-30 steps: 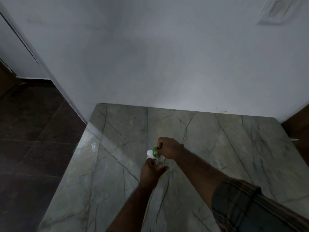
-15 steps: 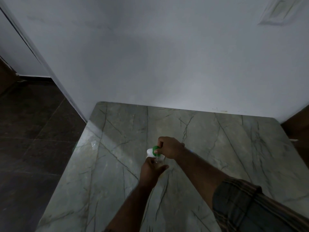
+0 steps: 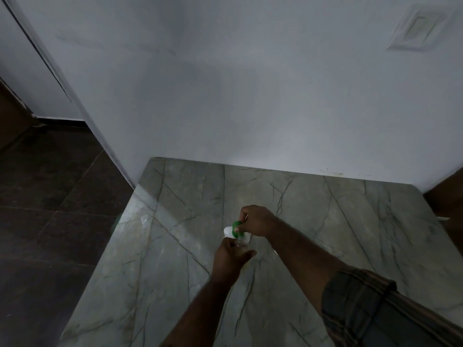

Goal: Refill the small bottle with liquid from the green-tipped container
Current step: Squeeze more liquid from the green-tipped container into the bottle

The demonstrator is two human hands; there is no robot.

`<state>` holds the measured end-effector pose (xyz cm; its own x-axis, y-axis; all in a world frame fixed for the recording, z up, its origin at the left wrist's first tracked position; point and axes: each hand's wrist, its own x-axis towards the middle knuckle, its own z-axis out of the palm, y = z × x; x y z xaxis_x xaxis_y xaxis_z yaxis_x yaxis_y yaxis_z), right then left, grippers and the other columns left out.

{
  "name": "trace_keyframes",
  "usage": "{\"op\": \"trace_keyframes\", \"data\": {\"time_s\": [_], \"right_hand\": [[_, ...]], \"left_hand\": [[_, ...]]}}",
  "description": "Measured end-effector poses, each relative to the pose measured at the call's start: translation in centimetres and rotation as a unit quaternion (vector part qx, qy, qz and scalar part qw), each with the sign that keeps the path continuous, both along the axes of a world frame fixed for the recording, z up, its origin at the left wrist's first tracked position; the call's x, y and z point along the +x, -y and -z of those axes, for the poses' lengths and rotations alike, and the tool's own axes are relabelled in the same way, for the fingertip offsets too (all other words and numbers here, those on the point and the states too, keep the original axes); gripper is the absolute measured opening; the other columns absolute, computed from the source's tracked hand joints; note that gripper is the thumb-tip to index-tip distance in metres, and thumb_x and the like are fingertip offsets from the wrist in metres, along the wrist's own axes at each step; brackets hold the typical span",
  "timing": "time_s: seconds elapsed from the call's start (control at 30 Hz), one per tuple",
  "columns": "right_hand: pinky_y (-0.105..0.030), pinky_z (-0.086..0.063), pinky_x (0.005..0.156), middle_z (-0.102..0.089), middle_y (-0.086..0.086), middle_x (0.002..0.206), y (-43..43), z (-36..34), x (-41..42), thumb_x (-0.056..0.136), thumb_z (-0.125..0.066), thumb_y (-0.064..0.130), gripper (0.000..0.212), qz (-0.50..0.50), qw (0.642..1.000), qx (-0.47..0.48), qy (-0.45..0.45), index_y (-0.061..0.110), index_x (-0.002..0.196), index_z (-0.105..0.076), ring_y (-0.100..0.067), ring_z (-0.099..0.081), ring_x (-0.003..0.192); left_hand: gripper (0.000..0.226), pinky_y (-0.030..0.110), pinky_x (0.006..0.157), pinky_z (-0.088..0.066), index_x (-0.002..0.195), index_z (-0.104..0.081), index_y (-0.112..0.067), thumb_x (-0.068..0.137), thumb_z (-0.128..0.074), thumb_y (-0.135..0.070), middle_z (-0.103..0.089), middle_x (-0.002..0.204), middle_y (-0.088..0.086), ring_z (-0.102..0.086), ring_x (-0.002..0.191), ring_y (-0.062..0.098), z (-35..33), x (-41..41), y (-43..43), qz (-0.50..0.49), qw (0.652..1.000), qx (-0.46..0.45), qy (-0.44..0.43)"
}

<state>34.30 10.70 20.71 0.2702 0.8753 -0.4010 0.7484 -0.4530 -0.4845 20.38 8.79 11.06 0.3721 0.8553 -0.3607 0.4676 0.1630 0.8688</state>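
The right hand (image 3: 256, 221) gripped the green-tipped container (image 3: 236, 227), fingers curled round it, directly above the left fingers. The left hand (image 3: 229, 257) held the small bottle (image 3: 241, 244), fingers wrapped round its clear body, thumb extended. The bottle sat just below the right fingers, over the marble tabletop (image 3: 350, 221).

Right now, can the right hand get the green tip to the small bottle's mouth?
Probably yes. The right hand grips the green-tipped container just above the small bottle, which the left hand holds; nothing visible lies between them.
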Motion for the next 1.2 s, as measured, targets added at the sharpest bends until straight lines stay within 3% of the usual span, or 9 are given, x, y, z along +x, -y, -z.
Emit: {"op": "trace_keyframes", "data": {"time_s": [0.23, 0.47, 0.97, 1.2], "right_hand": [[-0.037, -0.052, 0.084, -0.065, -0.010, 0.109, -0.1, 0.2, 0.1, 0.079, -0.077, 0.031, 0.036, 0.025, 0.999, -0.007, -0.034, 0.005, 0.102, -0.065, -0.025, -0.064, 0.098], [-0.033, -0.045, 0.077, -0.066, -0.011, 0.108, 0.1, 1.5, 0.5, 0.078, -0.077, 0.030, 0.034, 0.023, 0.999, 0.001, -0.049, 0.006, 0.098, -0.065, -0.017, -0.055, 0.088], [-0.028, -0.040, 0.067, -0.059, 0.001, 0.088, 0.3, 2.5, 0.8, 0.077, -0.078, 0.031, 0.031, 0.025, 0.998, 0.036, -0.043, 0.009, 0.093, -0.064, -0.014, -0.054, 0.080], [-0.027, -0.040, 0.068, -0.062, -0.003, 0.092, 0.2, 2.3, 0.9, 0.077, -0.078, 0.031, 0.031, 0.027, 0.998, 0.024, -0.054, 0.009, 0.095, -0.065, -0.014, -0.054, 0.082]], "left_hand": [[0.051, 0.016, 0.065, -0.048, 0.104, -0.056, -0.018, 0.069, -0.086, -0.040, -0.065, 0.097, -0.006, -0.063, 0.084, 0.006, -0.2, 0.5, 0.5, -0.030, 0.999, 0.017, -0.002], [0.051, 0.011, 0.061, -0.043, 0.108, -0.054, -0.020, 0.072, -0.084, -0.039, -0.062, 0.097, -0.010, -0.060, 0.083, 0.002, 0.0, 0.4, 0.6, -0.013, 1.000, 0.014, -0.019], [0.051, 0.018, 0.069, -0.051, 0.111, -0.055, -0.018, 0.073, -0.084, -0.036, -0.064, 0.102, -0.005, -0.063, 0.089, 0.009, 0.4, 0.7, 0.3, -0.006, 1.000, 0.014, -0.020], [0.047, 0.011, 0.059, -0.044, 0.101, -0.052, -0.027, 0.070, -0.085, -0.039, -0.062, 0.090, -0.013, -0.061, 0.080, 0.000, 0.4, 0.7, 0.3, -0.004, 1.000, 0.018, -0.023]]}}
